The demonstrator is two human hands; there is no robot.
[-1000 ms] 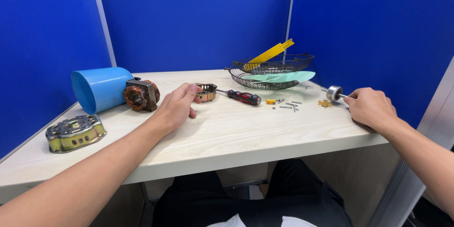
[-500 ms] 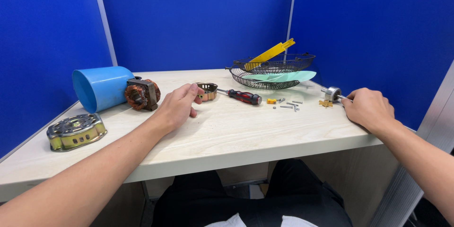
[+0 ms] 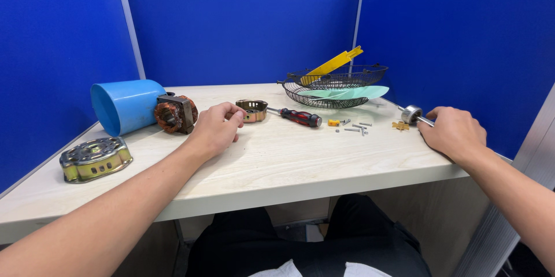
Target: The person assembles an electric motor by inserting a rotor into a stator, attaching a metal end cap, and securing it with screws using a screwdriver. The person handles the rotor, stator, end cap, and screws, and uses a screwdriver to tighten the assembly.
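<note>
My left hand (image 3: 217, 128) rests on the table with its fingers curled. Its fingertips lie beside a small brass-coloured metal housing (image 3: 252, 110), and I cannot tell whether they touch it. A copper-wound motor stator (image 3: 175, 113) lies just left of that hand. At the table's right edge, my right hand (image 3: 454, 134) is closed over a thin metal shaft with a silver bearing (image 3: 411, 114) on it. Most of the shaft is hidden under the fingers.
A blue plastic cylinder (image 3: 124, 105) lies on its side at the back left. A round metal motor cover (image 3: 94, 158) sits front left. A red-and-black screwdriver (image 3: 300, 117), loose screws (image 3: 352, 127), and wire fan guards (image 3: 332, 89) holding a pale green blade and a yellow piece lie behind.
</note>
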